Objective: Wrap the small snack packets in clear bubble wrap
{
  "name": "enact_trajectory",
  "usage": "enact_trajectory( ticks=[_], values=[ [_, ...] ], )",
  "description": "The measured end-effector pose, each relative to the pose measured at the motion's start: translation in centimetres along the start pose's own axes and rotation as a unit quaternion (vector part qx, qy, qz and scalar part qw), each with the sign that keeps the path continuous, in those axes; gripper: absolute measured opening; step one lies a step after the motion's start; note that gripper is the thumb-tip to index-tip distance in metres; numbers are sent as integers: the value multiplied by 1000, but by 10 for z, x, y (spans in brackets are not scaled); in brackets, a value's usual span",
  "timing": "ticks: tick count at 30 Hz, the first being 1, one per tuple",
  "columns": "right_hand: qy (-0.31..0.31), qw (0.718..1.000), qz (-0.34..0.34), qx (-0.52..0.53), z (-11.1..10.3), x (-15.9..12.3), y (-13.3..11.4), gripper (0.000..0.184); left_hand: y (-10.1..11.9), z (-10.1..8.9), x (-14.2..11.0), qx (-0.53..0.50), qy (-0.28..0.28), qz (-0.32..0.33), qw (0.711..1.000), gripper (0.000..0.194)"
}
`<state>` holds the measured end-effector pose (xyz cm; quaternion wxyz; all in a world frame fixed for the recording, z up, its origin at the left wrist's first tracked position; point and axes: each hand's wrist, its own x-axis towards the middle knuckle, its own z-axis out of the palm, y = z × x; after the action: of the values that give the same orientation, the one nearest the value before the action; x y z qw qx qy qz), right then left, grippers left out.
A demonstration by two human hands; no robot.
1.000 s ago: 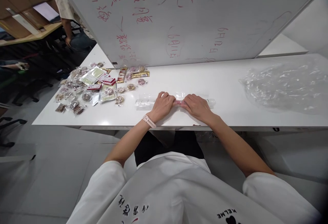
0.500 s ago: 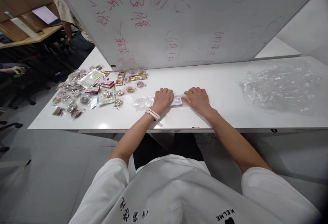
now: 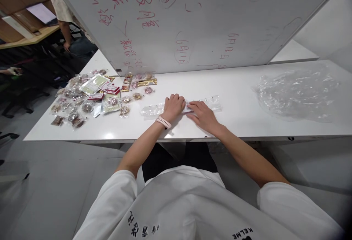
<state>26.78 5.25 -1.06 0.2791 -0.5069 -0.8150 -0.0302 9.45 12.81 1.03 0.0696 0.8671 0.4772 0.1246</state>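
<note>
A long clear plastic bag (image 3: 213, 103) with a small red-and-white packet inside lies flat on the white table (image 3: 236, 93) in front of me. My left hand (image 3: 173, 106), with a pale watch on the wrist, rests on the bag's left part with the fingers curled down onto it. My right hand (image 3: 202, 113) lies on the bag just right of the left hand, fingers stretched flat and pointing left along it. Both hands press the bag against the table.
A spread of several small snack packets (image 3: 93, 95) lies at the table's left end. A crumpled heap of clear plastic (image 3: 299, 91) sits at the right. A whiteboard with red writing (image 3: 178, 20) stands behind the table. Another person (image 3: 64, 20) stands far left.
My hands parted, then my right hand slid back left and toward me along the bag, uncovering the bag's right end. The view drifted slightly.
</note>
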Motion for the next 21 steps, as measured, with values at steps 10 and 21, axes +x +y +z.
enact_trajectory(
  ticks=[10, 21],
  values=[
    [-20, 999, 30, -18, 3, 4, -1, 25, 37, -24, -98, -569, 55, -181, 800, 24],
    [-18, 999, 18, -29, 6, 4, -2, 24, 8, -27, -70, -731, 153, -352, 565, 9]
  ],
)
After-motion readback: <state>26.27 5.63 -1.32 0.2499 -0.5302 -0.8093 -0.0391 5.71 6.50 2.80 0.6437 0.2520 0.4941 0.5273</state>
